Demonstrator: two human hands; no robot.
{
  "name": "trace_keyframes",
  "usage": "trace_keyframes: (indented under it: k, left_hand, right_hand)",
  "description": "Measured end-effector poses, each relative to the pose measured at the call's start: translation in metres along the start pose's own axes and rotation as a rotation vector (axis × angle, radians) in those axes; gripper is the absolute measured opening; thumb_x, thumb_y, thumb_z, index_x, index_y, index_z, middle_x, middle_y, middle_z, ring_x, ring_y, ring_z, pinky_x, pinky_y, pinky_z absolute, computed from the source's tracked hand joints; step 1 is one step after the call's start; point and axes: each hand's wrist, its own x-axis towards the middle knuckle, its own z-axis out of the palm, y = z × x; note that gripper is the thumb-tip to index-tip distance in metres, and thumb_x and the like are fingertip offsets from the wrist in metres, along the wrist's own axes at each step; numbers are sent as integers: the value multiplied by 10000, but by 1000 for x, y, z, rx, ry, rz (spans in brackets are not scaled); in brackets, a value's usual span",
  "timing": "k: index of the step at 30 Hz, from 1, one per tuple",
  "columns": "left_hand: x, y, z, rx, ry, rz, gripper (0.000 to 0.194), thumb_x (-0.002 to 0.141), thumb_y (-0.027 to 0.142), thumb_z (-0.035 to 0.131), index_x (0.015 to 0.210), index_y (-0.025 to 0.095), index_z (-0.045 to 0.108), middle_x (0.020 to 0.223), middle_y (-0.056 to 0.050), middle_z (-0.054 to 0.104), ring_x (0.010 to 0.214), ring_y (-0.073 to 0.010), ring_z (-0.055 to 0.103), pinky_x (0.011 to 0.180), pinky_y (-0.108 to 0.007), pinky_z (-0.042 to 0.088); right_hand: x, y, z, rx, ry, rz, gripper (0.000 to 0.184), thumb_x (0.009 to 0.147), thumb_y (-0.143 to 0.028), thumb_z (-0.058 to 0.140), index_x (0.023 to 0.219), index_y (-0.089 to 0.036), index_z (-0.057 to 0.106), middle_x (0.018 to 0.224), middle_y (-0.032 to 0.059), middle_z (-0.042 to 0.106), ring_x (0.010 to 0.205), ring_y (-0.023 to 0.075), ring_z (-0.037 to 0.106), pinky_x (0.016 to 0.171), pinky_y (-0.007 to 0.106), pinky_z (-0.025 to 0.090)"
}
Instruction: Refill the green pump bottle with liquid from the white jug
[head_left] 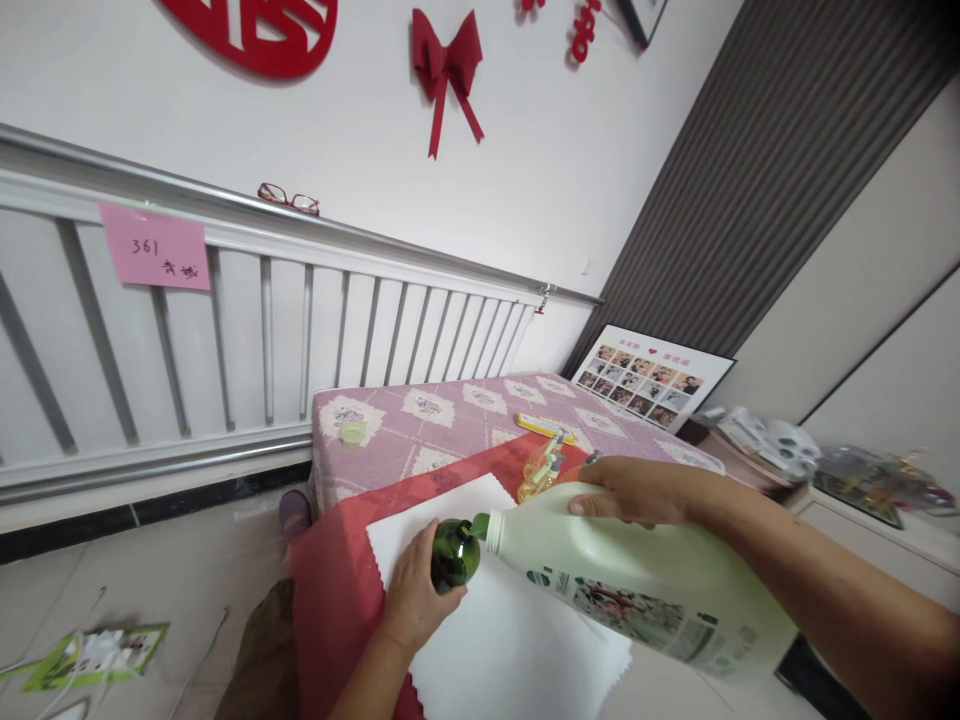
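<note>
My left hand [411,592] is closed around a small dark green bottle [454,556], held over a white scalloped-edge sheet [510,640]. My right hand [626,488] grips a big pale green jug [645,585] with a printed label. The jug lies tipped on its side in the air, and its green spout [481,525] meets the mouth of the small bottle. Whether liquid is flowing cannot be made out. Behind the jug, partly hidden by it, is a clear yellowish object [541,468]. A pale green cap [352,432] rests on the patterned tablecloth further back.
The purple patterned cloth [442,405] covers the table, with a red cloth [330,590] over its near part. A yellow box [546,428] lies at the back. White radiator [285,340] behind; framed photo board [649,380] at right; cables and a power strip [105,655] on the floor.
</note>
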Motion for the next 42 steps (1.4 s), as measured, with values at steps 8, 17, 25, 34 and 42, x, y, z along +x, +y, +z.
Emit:
trace_keyframes:
  k: [8, 17, 25, 34, 42]
  left_hand:
    - [1, -2, 1, -10, 18, 11, 935, 658, 308, 687, 1500, 152, 314, 1558, -170, 486, 1446, -330, 446, 1233, -542, 341]
    - [0, 1, 0, -3, 14, 3, 929, 661, 304, 680, 1501, 151, 313, 1558, -169, 485, 1445, -329, 448, 1231, -533, 347]
    - [0, -1, 1, 0, 19, 14, 934, 658, 293, 682, 1504, 137, 319, 1558, -174, 485, 1445, -334, 448, 1233, -538, 342]
    - [0, 1, 0, -18, 31, 5, 923, 647, 296, 691, 1492, 183, 337, 1548, -159, 508, 1436, -333, 467, 1222, -531, 363]
    - [-1, 3, -1, -17, 17, -13, 928, 651, 303, 685, 1498, 158, 333, 1554, -165, 495, 1445, -336, 452, 1228, -532, 352]
  right_hand:
    - [4, 7, 1, 14, 18, -22, 576, 792, -761, 541, 893, -204, 644, 790, 46, 634, 644, 190, 601, 515, 278, 432]
    - [2, 5, 0, 22, 21, -11, 569, 786, -754, 561, 896, -201, 635, 798, 44, 630, 648, 189, 595, 532, 291, 431]
    - [1, 2, 0, 17, 14, -8, 557, 779, -745, 566, 892, -203, 625, 814, 46, 636, 649, 190, 604, 523, 290, 438]
    - [1, 3, 0, 1, 17, -26, 571, 806, -747, 533, 896, -191, 628, 798, 56, 628, 651, 194, 599, 516, 286, 432]
    - [0, 0, -1, -14, 12, 8, 535, 800, -734, 553, 866, -206, 607, 757, 33, 596, 634, 196, 592, 525, 297, 425]
